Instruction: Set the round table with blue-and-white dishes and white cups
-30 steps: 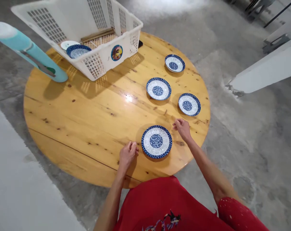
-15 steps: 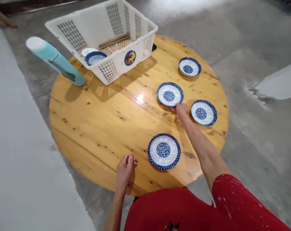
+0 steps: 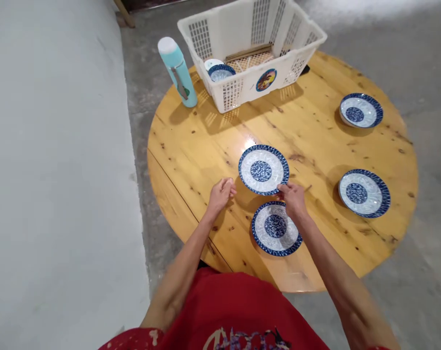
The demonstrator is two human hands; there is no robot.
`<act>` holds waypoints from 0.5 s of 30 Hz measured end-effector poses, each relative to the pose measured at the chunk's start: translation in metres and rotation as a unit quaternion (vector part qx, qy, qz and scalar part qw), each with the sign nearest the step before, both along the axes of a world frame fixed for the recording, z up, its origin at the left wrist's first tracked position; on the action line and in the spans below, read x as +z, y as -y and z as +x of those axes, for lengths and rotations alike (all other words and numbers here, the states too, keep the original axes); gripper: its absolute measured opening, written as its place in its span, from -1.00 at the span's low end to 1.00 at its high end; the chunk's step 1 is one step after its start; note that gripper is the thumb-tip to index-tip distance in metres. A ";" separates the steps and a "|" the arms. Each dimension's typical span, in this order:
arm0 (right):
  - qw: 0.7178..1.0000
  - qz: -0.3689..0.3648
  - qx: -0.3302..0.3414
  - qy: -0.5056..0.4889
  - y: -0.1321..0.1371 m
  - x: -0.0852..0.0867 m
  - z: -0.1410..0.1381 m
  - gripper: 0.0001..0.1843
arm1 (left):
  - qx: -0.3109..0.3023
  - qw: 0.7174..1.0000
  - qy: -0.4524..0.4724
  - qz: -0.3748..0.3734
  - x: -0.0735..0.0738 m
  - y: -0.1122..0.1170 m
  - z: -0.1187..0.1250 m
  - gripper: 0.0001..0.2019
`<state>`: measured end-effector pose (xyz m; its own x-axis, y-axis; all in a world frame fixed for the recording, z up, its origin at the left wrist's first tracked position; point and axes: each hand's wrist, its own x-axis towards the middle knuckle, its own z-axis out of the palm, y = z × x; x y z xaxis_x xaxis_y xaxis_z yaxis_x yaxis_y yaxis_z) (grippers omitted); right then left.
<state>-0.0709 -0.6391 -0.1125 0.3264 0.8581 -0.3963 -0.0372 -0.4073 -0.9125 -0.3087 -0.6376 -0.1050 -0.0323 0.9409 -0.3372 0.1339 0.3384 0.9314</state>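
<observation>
Blue-and-white patterned plates lie on a round wooden table. My right hand is closed, pinching the near rim of a plate, which looks lifted a little off the wood. Just in front of that hand, nearest to me, lies another plate. My left hand is loosely curled over the table to the left of the held plate, with nothing visible in it. Two more plates lie to the right, one at mid-right and one farther back.
A white plastic basket at the table's far side holds a blue-rimmed dish, a white dish and wooden sticks. A teal bottle stands left of it. A pale wall runs along the left; concrete floor surrounds the table.
My right hand reached to the middle plate, gripped its rim and drew it toward me, close to the near plate. My left hand moved forward. The view swung left.
</observation>
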 end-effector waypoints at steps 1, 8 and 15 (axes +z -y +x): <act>1.000 0.003 0.013 -0.006 0.005 0.002 -0.014 -0.86 | -0.008 1.000 -0.003 0.010 0.000 -0.004 -0.008 -0.70; 1.000 -0.011 0.020 -0.005 0.014 -0.006 -0.122 -0.78 | -0.069 0.992 -0.099 0.037 -0.006 -0.027 -0.101 -0.69; 0.998 -0.034 -0.041 -0.013 -0.023 -0.016 -0.224 -0.83 | -0.117 0.953 -0.261 0.099 -0.016 -0.088 -0.184 -0.78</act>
